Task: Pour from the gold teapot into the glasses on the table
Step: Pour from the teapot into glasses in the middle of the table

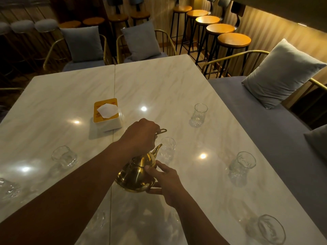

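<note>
The gold teapot [136, 175] hangs tilted over the marble table [159, 89], its spout aimed at a clear glass [168, 147] just beyond it. My left hand [141, 135] grips the wire handle from above. From the right side, my right hand [164, 181] cups the pot's body, thumb on top and fingers underneath. Several other clear glasses stand around: one far right [200, 114], one right [242, 165], one left [64, 156], one near right [270, 228]. No stream of liquid is visible.
A white and yellow tissue box [108, 115] stands behind my left hand. A glass [7, 188] sits at the left edge. Chairs with grey cushions [83, 43] line the far side, a grey bench [265, 106] runs along the right, and wooden stools [233, 39] stand beyond.
</note>
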Demonstrator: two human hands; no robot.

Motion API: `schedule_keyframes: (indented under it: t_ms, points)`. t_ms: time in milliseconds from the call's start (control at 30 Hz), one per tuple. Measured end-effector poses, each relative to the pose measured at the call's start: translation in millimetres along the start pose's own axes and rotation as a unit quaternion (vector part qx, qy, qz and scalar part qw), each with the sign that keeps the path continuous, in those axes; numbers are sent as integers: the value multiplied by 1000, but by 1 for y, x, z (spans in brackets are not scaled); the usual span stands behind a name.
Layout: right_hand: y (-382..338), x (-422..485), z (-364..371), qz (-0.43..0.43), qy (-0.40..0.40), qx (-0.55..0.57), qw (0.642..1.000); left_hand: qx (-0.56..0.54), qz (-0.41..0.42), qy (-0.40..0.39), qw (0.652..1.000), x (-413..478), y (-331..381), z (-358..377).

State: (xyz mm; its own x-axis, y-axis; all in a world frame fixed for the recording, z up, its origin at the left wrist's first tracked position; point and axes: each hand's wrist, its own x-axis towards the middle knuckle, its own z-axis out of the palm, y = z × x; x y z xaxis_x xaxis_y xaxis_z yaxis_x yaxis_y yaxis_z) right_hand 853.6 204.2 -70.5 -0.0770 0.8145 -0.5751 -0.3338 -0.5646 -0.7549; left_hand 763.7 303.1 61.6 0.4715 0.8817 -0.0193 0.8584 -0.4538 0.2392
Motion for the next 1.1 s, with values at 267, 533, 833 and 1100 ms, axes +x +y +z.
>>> schedule_keyframes:
  t_ms: [267,533,833,1100]
  points:
    - [0,-1,-4,-10,-11,-27,1000,-1,-9,-2,1000,-6,0,-4]
    - [9,-2,1,-61,19,-46,997,-49,-53,2,997,-34,-7,-5]
    - [22,-14,18,-144,54,-133,979,-44,-84,-20,995,-77,-14,-15]
    - [31,-45,37,-170,78,-182,965,-21,-53,11,998,-122,-16,-31]
